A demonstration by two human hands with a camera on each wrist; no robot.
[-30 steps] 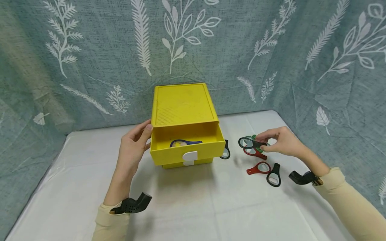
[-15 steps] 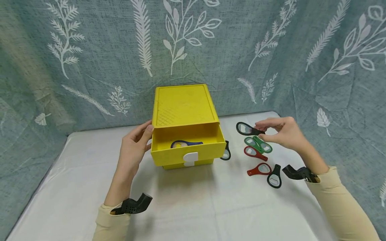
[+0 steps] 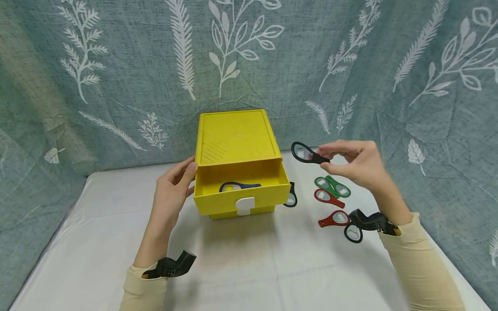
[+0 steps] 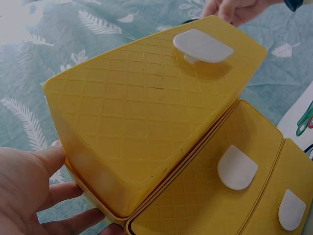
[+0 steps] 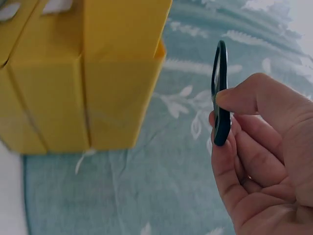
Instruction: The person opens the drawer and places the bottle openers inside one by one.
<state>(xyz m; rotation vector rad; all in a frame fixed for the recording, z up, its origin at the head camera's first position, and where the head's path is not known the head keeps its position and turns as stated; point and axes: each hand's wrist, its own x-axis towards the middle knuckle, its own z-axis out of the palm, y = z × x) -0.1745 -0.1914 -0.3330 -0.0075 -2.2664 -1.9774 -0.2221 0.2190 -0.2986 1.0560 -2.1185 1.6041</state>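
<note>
A yellow drawer unit (image 3: 239,138) stands on the white table with its top drawer (image 3: 218,202) pulled out. Inside that drawer lies a blue bottle opener (image 3: 249,185). My left hand (image 3: 171,188) rests against the unit's left side, thumb near the front corner; in the left wrist view its fingers (image 4: 68,193) spread along the side edge. Right of the unit, my right hand (image 3: 355,162) pinches a black bottle opener (image 3: 320,159) by its handle, raised above the table, ring end toward the unit. The right wrist view shows this opener (image 5: 222,107) edge-on between thumb and fingers.
On the table at right lie two green bottle openers (image 3: 333,186), a red one (image 3: 334,200), another red one (image 3: 328,219) and a black one (image 3: 347,239) partly hidden by the wrist camera. Another black opener (image 3: 294,194) lies beside the unit. A patterned curtain (image 3: 155,86) hangs behind.
My right hand has lifted the black bottle opener away from the green and red ones and carried it up and left toward the drawer unit. The left hand has stayed in place.
</note>
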